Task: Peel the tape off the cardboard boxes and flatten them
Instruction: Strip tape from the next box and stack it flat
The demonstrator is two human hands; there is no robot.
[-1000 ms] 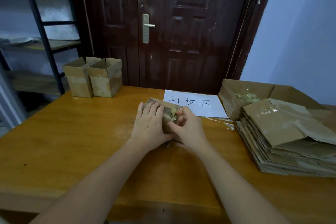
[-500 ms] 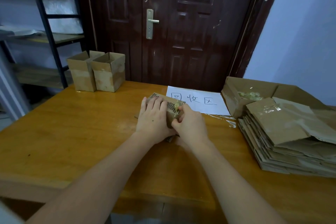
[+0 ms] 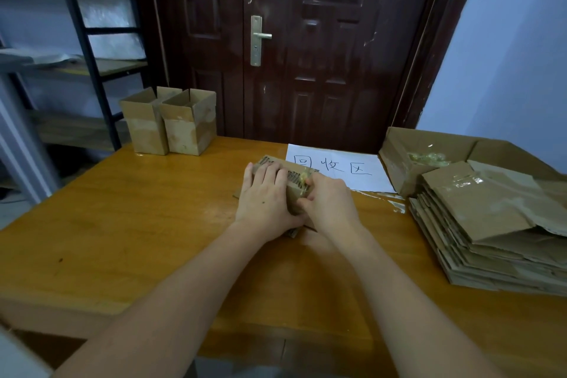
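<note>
A small cardboard box (image 3: 295, 180) lies on its side at the middle of the wooden table (image 3: 122, 224). My left hand (image 3: 265, 196) rests flat on top of it with straight fingers, holding it down. My right hand (image 3: 329, 204) is at the box's right end, fingers curled, pinching a crumpled bit of yellowish tape (image 3: 303, 178) at the top edge. Two upright open boxes (image 3: 171, 123) stand at the back left of the table.
A stack of flattened boxes (image 3: 491, 224) lies at the right, behind it an open box (image 3: 408, 147) holding balled-up tape. A white paper sign (image 3: 334, 167) lies at the back. A dark door stands behind the table, a metal shelf at left.
My hands have stayed on the box; the right hand's fingers have worked slightly along the tape at the box's end. The camera has shifted a little.
</note>
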